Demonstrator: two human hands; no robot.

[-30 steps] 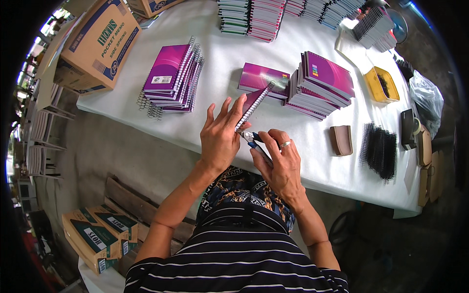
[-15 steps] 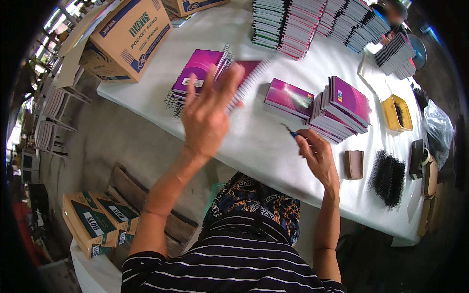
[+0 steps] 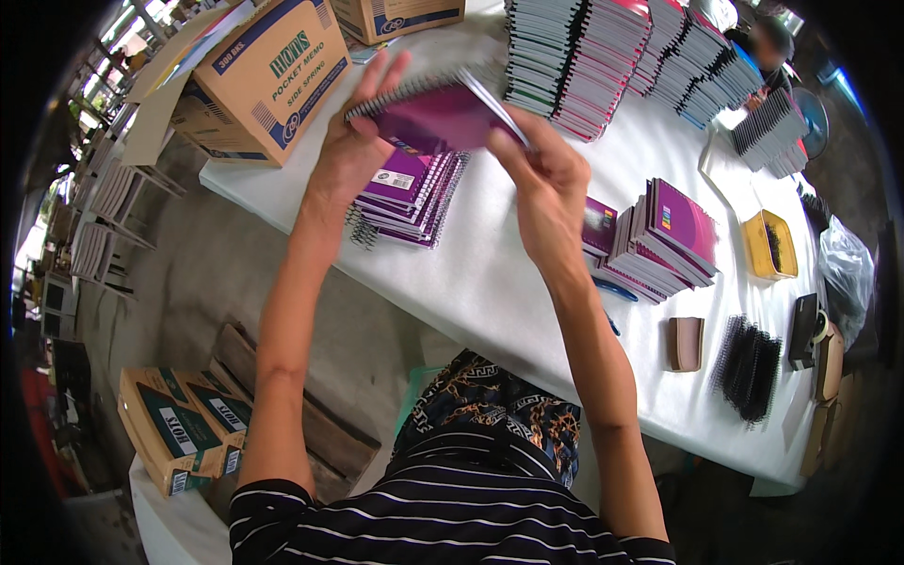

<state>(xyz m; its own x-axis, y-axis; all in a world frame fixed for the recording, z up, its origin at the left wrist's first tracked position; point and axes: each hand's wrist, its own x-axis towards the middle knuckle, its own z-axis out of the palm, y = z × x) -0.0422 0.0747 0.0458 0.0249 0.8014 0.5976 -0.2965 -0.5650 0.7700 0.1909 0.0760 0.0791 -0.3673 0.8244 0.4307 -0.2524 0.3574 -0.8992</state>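
Observation:
A purple spiral notebook point(image 3: 438, 121) is held up over the table between my two hands, its wire coil along the far edge. My left hand point(image 3: 353, 137) grips its left end, some fingertips showing beyond the coil. The right end is pinched by my right hand point(image 3: 551, 179), thumb on the near side. Below the held notebook lies a pile of purple spiral notebooks point(image 3: 400, 209). A blue-handled tool point(image 3: 614, 290) rests on the table by my right forearm, partly hidden. To its right rises a stack of purple books point(image 3: 680, 221).
Tall stacks of notebooks point(image 3: 603, 71) stand at the back. A cardboard carton point(image 3: 268, 85) occupies the table's far left. On the right are a yellow tub point(image 3: 770, 247), a small brown box point(image 3: 686, 344) and black binding coils point(image 3: 749, 367). Another person point(image 3: 767, 47) is at the far right.
My right hand has let go of the blue-handled tool, now on the table, and moved left to the notebook. The notebook has been lifted off the table area and turned between both hands.

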